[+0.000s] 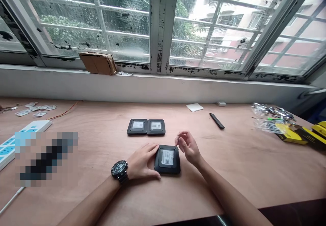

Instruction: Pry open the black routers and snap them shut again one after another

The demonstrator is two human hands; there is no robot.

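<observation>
A small black square device (167,159) with a white label lies flat on the wooden table (107,171) in front of me. My left hand (142,163), a black watch on its wrist, rests against the device's left side with thumb and fingers gripping its edge. My right hand (187,147) hovers at the device's upper right corner, fingertips pinched together; whether they hold anything is too small to tell. Two more black devices (146,127) of the same kind lie side by side a little farther back.
A white power strip (15,141) lies at the left, small blister packs (35,109) behind it. A black stick-shaped tool (217,120), a white pad (194,107), plastic bags with parts (270,115) and yellow-black boxes (300,134) lie to the right. A cardboard piece (98,63) rests on the windowsill.
</observation>
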